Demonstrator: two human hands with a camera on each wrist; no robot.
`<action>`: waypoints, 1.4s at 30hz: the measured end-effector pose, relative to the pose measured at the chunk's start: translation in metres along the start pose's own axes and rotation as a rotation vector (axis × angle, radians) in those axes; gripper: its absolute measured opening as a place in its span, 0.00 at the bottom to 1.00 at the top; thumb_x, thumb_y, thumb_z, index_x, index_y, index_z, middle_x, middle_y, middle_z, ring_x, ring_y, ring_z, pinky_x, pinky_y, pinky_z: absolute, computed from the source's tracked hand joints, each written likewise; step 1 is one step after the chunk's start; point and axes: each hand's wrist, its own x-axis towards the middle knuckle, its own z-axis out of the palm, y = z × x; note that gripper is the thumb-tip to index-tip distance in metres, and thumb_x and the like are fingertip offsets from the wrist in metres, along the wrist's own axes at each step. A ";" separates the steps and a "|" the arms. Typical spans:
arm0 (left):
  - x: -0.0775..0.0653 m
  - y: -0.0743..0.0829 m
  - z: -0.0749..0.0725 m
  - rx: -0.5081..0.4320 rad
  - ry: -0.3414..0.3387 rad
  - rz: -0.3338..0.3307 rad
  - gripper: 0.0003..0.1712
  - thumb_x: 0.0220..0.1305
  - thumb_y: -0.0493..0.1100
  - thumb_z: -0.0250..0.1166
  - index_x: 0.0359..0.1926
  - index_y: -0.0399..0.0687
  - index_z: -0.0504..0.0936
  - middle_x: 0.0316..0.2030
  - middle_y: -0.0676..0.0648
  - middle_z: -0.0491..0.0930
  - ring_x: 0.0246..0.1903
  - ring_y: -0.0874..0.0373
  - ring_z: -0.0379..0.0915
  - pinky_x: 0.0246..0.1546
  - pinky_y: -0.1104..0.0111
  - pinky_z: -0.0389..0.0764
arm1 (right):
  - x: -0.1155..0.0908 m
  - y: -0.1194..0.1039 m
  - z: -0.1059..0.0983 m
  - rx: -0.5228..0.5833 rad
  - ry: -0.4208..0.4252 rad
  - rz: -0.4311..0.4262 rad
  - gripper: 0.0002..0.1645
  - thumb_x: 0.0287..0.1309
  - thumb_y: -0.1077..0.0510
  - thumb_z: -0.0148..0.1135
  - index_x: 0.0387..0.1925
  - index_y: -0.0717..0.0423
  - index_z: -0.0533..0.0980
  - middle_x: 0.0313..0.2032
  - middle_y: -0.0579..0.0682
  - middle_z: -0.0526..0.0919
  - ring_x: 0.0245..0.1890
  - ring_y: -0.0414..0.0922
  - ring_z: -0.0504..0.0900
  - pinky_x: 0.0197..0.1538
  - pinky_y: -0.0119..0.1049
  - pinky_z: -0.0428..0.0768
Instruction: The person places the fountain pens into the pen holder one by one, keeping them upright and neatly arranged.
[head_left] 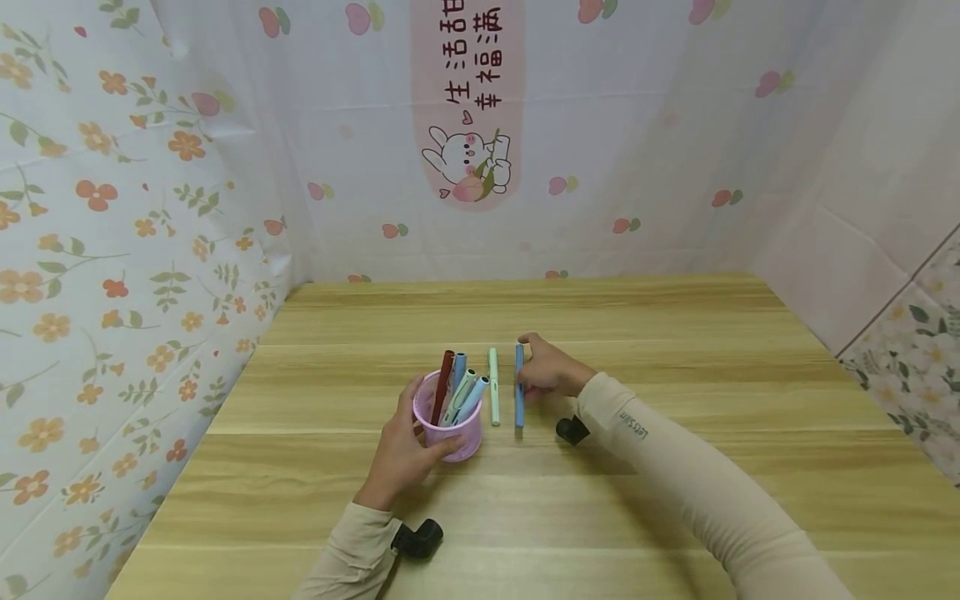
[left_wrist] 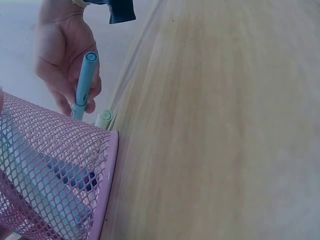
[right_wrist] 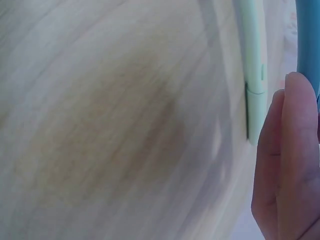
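Observation:
My left hand (head_left: 397, 458) grips a pink mesh pen holder (head_left: 467, 442) around its side, thumb at the front. Inside stand a dark red pen (head_left: 443, 388), a blue pen (head_left: 460, 363), a pale green pen (head_left: 459, 400) and a light blue pen (head_left: 472, 400), all leaning. To the right of the holder, my right hand (head_left: 553, 368) pinches another blue pen (head_left: 519, 410) between thumb and fingers; the left wrist view shows this pen (left_wrist: 86, 80) tilted in the grasp. Between holder and right hand a mint green pen (right_wrist: 255, 75) lies on the table.
The wood-grain table (head_left: 675, 333) reaches back to a patterned cloth (head_left: 645, 150). Flowered cloth (head_left: 135, 292) hangs along the left side. Black wrist cameras (head_left: 420, 539) are strapped near both hands.

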 end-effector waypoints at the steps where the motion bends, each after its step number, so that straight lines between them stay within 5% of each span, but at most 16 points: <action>1: 0.000 0.000 0.000 0.002 0.001 0.001 0.60 0.43 0.40 0.80 0.73 0.47 0.53 0.64 0.37 0.67 0.59 0.39 0.68 0.57 0.46 0.72 | 0.000 -0.001 -0.001 0.005 -0.001 -0.005 0.49 0.56 0.73 0.55 0.74 0.56 0.43 0.31 0.58 0.75 0.25 0.47 0.77 0.35 0.43 0.85; 15: 0.001 -0.001 0.000 0.001 0.004 0.021 0.60 0.43 0.41 0.81 0.72 0.47 0.54 0.63 0.36 0.68 0.57 0.36 0.70 0.54 0.46 0.75 | -0.008 -0.017 -0.004 0.084 0.003 -0.037 0.47 0.59 0.73 0.55 0.73 0.58 0.42 0.44 0.64 0.72 0.34 0.51 0.80 0.45 0.49 0.84; 27: 0.002 -0.005 -0.001 -0.006 0.001 0.033 0.58 0.44 0.42 0.80 0.72 0.45 0.54 0.62 0.34 0.68 0.57 0.35 0.70 0.54 0.45 0.75 | -0.012 -0.029 -0.003 0.150 0.001 -0.057 0.45 0.62 0.73 0.54 0.73 0.55 0.44 0.49 0.66 0.67 0.33 0.51 0.79 0.40 0.44 0.85; 42: 0.002 -0.006 -0.001 -0.001 0.009 0.042 0.58 0.44 0.42 0.80 0.72 0.43 0.54 0.61 0.35 0.69 0.57 0.37 0.70 0.54 0.45 0.74 | -0.021 -0.047 -0.006 0.162 -0.024 -0.115 0.44 0.63 0.71 0.54 0.73 0.52 0.45 0.52 0.65 0.67 0.36 0.52 0.78 0.52 0.55 0.79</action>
